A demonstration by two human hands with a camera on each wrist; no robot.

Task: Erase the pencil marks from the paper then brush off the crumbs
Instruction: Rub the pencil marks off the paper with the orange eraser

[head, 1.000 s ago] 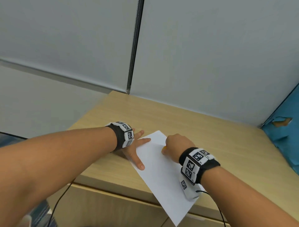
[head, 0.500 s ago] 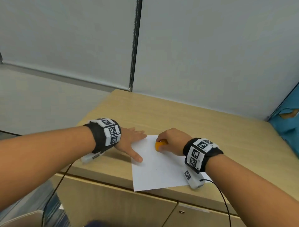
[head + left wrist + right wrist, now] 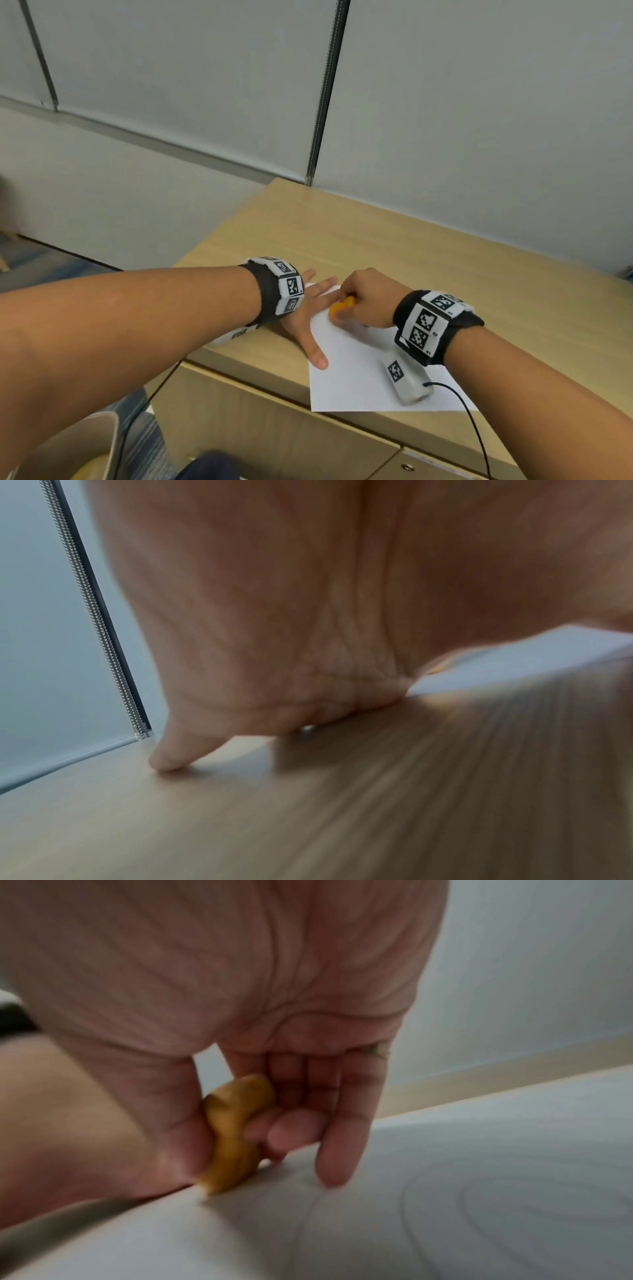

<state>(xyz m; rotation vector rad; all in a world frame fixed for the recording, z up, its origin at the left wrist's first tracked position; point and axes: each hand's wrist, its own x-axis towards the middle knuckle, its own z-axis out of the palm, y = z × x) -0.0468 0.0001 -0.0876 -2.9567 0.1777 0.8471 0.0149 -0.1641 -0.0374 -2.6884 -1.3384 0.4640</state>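
left hand (image 3: 310,320): fingers flat and spread, pinning the paper's 9 o'clock edge so it won't slide
paper (image 3: 363,370): on the desk (image 3: 445,260), near edge overhanging
right hand (image 3: 368,296): pinching the orange eraser (image 3: 340,306), tip down at 11 o'clock, probably mid-rub

eraser (image 3: 232,1134) blurred, pencil marks (image 3: 445,1204) faint

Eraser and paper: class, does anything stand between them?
Nothing visible does. The right hand pinches the orange eraser, whose lower end already touches the paper. The left hand presses the sheet's left edge, aside.
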